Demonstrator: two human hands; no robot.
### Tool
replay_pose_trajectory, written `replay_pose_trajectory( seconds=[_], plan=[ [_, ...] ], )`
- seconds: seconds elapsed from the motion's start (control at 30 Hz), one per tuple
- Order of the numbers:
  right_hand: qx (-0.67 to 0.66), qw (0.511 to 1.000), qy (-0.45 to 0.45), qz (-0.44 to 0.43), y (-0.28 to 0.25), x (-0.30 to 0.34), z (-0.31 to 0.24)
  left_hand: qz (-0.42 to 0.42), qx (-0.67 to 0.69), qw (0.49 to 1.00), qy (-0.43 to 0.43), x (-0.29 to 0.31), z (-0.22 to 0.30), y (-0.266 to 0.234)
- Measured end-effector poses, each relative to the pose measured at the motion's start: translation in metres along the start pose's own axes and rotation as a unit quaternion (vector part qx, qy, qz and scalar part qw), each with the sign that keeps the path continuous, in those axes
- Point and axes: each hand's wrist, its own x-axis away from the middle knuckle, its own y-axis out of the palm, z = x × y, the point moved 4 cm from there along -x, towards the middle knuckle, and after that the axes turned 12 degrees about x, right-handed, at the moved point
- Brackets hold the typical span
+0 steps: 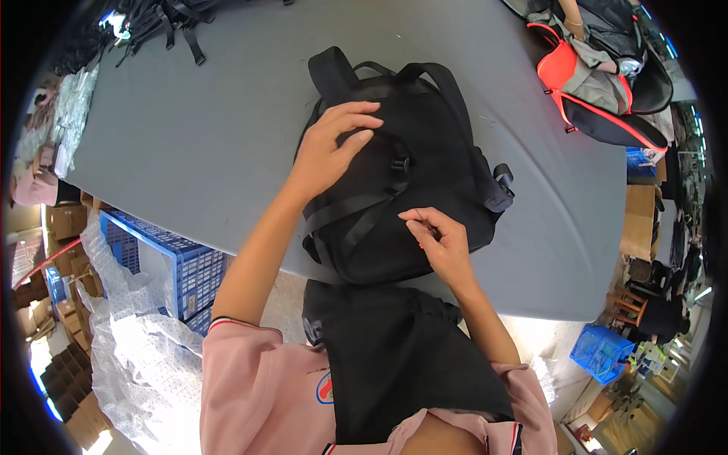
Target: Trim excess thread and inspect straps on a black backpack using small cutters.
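Note:
A black backpack (436, 182) lies on the grey table with its shoulder straps facing up and its top end away from me. Over its upper left part is my left hand (330, 148), fingers stretched out and slightly apart, holding nothing. My right hand (444, 243) is above the lower right part of the bag, thumb and fingers closed around something small and dark that I cannot make out. Between the hands, a black plastic buckle (400, 163) rests on the bag, and loose webbing straps (353, 208) cross its lower left.
A grey cloth (189, 144) covers the table. At the far right, a person's hand works at a grey and black bag (599, 83) with red trim. Black straps (178, 30) lie at the far left edge. A blue crate (182, 273) and bubble wrap (144, 371) are beside me.

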Motion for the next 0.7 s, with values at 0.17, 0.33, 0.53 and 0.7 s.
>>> replay_pose_trajectory(
  seconds=[0.17, 0.33, 0.53, 0.7],
  plan=[
    [0.162, 0.981, -0.088, -0.052, 0.025, -0.015, -0.015, 0.202, 0.109, 0.956, -0.182, 0.078, -0.004, -0.022],
    [0.28, 0.942, -0.173, -0.066, 0.043, -0.015, -0.019, 0.263, 0.223, 0.831, -0.436, 0.198, -0.014, -0.014],
    [0.425, 0.88, -0.177, -0.116, 0.082, -0.042, -0.011, 0.429, 0.449, 0.657, -0.427, 0.215, -0.029, 0.026],
    [0.379, 0.892, -0.162, -0.185, 0.09, -0.042, -0.014, 0.418, 0.569, 0.581, -0.405, 0.207, -0.057, 0.006]
  ],
)
